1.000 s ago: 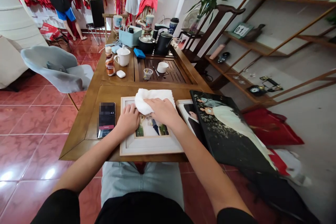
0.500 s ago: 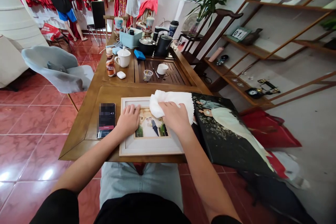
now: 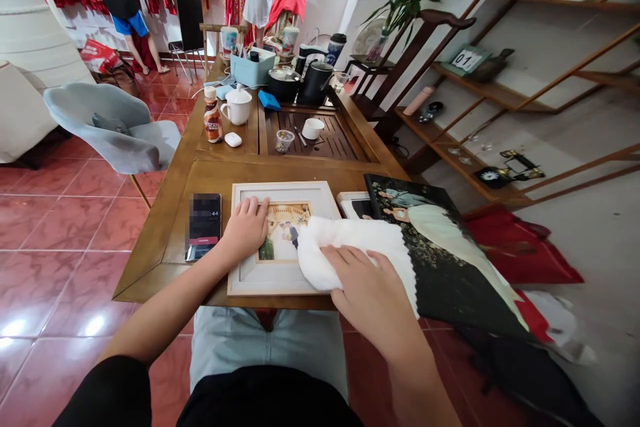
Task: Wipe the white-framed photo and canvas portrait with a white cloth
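A framed photo (image 3: 280,281) with a pale wooden border and wide white mount lies flat at the table's near edge. My left hand (image 3: 246,230) rests spread on its left side, fingertips near the small picture. Under my right hand (image 3: 363,280) is a white cloth (image 3: 357,233), gripped and pressed over the frame's lower right part. The cloth hides the right half of the picture and trails past the frame's right edge, over part of a large dark portrait print (image 3: 450,260). Another white-edged frame (image 3: 347,199) shows partly beneath that print.
A phone (image 3: 204,227) lies left of the frame. Farther back stand a drink bottle (image 3: 213,121), a white lidded mug (image 3: 237,107), a small clear cup (image 3: 285,141) and a white cup (image 3: 313,128). Wooden shelves (image 3: 495,97) line the right wall. Two people stand at the back.
My right hand has drawn the cloth from the frame's upper right down towards its lower right. The frame's upper right corner has come into view. My left hand stays put.
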Tool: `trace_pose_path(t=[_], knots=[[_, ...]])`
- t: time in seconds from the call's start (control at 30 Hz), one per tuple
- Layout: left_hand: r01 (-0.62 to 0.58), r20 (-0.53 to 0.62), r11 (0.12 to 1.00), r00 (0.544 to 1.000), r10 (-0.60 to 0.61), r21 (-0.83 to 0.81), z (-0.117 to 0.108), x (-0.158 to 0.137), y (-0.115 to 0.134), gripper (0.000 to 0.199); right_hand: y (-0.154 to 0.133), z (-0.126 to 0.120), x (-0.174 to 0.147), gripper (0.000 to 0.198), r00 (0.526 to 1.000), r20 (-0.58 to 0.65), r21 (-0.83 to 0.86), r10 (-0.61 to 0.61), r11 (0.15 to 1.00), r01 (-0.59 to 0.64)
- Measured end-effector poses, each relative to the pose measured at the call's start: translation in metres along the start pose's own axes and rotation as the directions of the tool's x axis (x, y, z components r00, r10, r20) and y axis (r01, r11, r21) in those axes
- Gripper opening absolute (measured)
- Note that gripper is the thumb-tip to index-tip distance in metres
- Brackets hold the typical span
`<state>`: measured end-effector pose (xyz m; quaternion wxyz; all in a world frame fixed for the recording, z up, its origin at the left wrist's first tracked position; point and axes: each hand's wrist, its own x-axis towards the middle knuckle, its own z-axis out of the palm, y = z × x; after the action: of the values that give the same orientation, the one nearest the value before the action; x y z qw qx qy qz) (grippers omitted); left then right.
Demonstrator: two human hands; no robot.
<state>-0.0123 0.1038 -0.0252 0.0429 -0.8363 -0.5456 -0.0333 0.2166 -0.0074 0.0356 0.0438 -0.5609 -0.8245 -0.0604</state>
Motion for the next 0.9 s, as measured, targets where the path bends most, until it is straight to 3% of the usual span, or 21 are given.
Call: trace_pose_path(t=[0.33, 0.53, 0.7, 0.9], knots=[[-0.002, -0.001, 1.0, 1.0, 0.002, 0.009, 0.0, 0.001, 0.001, 0.054, -0.003, -0.002, -0.009, 0.057, 0.998, 0.048, 0.209, -0.045, 0.977, 0.034], [-0.001, -0.008, 0.999, 1.0, 0.001, 0.038, 0.002, 0.001, 0.0, 0.054, -0.037, -0.003, 0.0, 0.059, 0.981, 0.111, 0.408, -0.16, 0.907, 0.102], [0.018, -0.032, 0.999, 0.999, -0.017, 0.035, 0.01, 0.005, -0.001, 0.053, -0.062, 0.007, 0.009, 0.062, 0.97, 0.091, 0.527, -0.226, 0.837, 0.146], [0.019, -0.023, 0.999, 1.0, -0.018, 0.033, 0.008, 0.003, -0.001, 0.053, -0.051, 0.013, 0.005, 0.059, 0.983, 0.05, 0.54, -0.177, 0.833, 0.122]])
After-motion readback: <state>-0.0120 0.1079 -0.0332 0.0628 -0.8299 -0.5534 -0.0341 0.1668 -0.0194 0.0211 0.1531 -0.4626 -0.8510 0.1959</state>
